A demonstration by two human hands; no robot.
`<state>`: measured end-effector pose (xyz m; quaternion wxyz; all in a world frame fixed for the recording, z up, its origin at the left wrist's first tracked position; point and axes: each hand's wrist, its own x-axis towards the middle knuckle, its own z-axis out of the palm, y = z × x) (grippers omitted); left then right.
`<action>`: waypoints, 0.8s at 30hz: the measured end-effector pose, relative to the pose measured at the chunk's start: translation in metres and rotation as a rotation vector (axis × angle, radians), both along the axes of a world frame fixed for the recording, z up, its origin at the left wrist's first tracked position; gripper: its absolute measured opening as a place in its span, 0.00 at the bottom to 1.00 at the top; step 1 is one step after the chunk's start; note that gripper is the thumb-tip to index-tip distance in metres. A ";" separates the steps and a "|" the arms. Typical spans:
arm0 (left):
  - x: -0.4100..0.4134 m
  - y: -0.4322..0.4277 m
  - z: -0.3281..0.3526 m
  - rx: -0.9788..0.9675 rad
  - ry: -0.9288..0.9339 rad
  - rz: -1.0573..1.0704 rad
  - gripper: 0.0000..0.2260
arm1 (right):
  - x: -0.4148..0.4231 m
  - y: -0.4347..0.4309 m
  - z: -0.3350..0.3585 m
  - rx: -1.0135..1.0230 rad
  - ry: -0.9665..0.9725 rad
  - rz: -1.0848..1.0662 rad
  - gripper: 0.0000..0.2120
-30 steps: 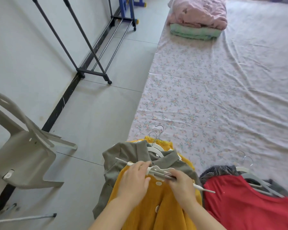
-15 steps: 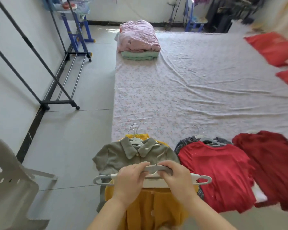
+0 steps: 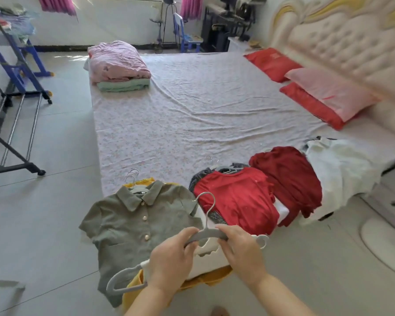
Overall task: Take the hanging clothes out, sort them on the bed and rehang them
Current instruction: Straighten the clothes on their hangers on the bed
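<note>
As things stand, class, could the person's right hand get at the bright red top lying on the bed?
Probably yes: the bright red top lies just beyond the right hand with nothing between, though that hand grips a grey plastic hanger.

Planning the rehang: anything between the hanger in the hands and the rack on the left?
Nothing visible blocks it. Left hand and right hand grip the hanger; only open floor lies between it and the rack. The olive shirt lies flat on the bed edge.
</note>
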<state>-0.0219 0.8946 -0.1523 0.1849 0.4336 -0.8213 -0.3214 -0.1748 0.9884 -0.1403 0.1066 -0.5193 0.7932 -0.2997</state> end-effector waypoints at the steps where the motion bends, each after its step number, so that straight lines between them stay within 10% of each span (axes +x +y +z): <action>1: -0.006 0.006 0.001 -0.002 -0.009 -0.020 0.13 | -0.004 0.011 0.002 -0.013 0.006 -0.005 0.17; 24: -0.324 0.237 0.034 -0.002 0.081 -0.383 0.14 | -0.287 0.291 0.037 -0.134 0.085 -0.200 0.20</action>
